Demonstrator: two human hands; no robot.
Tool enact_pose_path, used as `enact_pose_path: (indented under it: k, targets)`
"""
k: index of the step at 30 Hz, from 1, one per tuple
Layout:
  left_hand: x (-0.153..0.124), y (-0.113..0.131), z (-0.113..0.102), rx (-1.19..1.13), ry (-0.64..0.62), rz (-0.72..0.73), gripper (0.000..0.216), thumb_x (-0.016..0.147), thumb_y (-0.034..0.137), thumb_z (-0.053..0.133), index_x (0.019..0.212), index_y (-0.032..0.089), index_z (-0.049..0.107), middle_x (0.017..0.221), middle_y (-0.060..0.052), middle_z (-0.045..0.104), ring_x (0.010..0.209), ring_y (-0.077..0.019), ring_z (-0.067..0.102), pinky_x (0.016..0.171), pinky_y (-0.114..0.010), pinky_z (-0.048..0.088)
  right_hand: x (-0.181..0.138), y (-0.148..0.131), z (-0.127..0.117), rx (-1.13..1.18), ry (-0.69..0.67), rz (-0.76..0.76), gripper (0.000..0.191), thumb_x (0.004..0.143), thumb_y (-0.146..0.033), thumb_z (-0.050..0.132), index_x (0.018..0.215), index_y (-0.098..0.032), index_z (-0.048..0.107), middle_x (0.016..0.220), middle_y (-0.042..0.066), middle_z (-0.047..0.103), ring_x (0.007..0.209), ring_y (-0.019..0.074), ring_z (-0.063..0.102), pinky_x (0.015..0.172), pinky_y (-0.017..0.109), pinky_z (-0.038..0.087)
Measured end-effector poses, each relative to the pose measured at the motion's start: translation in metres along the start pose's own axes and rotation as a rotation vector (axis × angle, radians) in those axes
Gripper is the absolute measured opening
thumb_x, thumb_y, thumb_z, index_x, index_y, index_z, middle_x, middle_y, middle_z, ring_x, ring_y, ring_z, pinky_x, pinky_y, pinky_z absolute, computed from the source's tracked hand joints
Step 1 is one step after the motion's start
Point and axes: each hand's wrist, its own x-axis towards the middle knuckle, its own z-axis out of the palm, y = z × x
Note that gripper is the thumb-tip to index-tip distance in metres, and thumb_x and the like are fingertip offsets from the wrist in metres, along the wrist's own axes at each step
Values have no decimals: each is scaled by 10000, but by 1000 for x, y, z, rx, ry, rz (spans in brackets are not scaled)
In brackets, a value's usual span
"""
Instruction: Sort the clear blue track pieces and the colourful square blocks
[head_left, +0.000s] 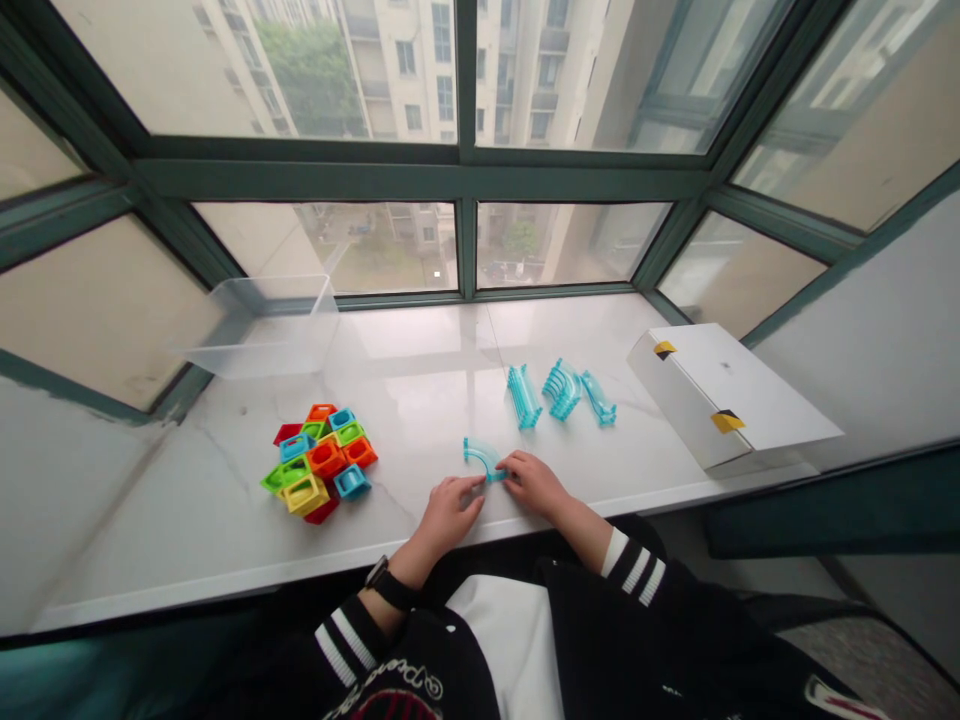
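A translucent light-blue curved track piece [484,458] lies on the white sill near its front edge, its arc bending up to the left. My left hand [452,512] has its fingertips at the lower end of the piece, thumb and fingers close together. From the other side, my right hand [535,486] pinches the same end. Just beyond the hands sit more translucent blue track pieces: a straight stack [524,397], a curved stack [562,389] and a narrower piece [598,399] at the right.
Left of my hands is a pile of coloured hollow blocks [326,460]. A clear plastic bin [277,330] stands behind it by the window. On the right, a white box [739,390] with yellow-and-black tape reaches the sill's front edge [247,578]. Window frames close off the back.
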Motion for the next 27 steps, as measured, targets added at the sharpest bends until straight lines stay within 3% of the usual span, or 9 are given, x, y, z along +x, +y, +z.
enact_pose_path:
  k: [6, 10, 14, 18, 27]
  targets:
    - [4, 4, -3, -62, -47, 11, 383, 904, 314, 655, 1269, 283, 765, 1194, -67, 800, 1100, -270, 717, 1039, -449, 551, -8, 2, -2, 25, 74, 1, 258, 903, -45, 641, 1028, -234, 765, 1017, 50, 721, 958, 209, 692, 905, 340, 547]
    - [9, -7, -6, -91, 30, -1, 303, 954, 328, 589, 1185, 264, 774, 1161, -65, 795, 1031, -239, 733, 989, -422, 575, -8, -1, -13, 51, 150, -20, 220, 932, -84, 631, 1013, -246, 756, 1020, 53, 728, 971, 220, 697, 917, 362, 552]
    - [11, -19, -6, -46, 131, 40, 238, 975, 306, 549, 1055, 248, 766, 1064, -63, 789, 999, -243, 724, 957, -424, 576, -6, -8, -38, 96, 276, -66, 179, 990, -176, 601, 1024, -263, 753, 1044, 61, 737, 1001, 229, 703, 939, 384, 567]
    - [10, -20, -6, -2, 120, 140, 227, 987, 284, 527, 1019, 259, 751, 1054, -64, 770, 1035, -251, 700, 971, -432, 560, -5, -11, -72, 97, 412, -90, 193, 1011, -227, 578, 1057, -273, 760, 1065, 72, 745, 1052, 245, 700, 982, 415, 574]
    - [9, -17, -8, -7, 104, 137, 239, 975, 266, 514, 1023, 263, 747, 1068, -67, 764, 1060, -256, 689, 995, -445, 556, 4, 25, -134, -48, 698, 40, 181, 981, -277, 596, 1046, -240, 761, 1065, 87, 752, 962, 251, 696, 887, 417, 588]
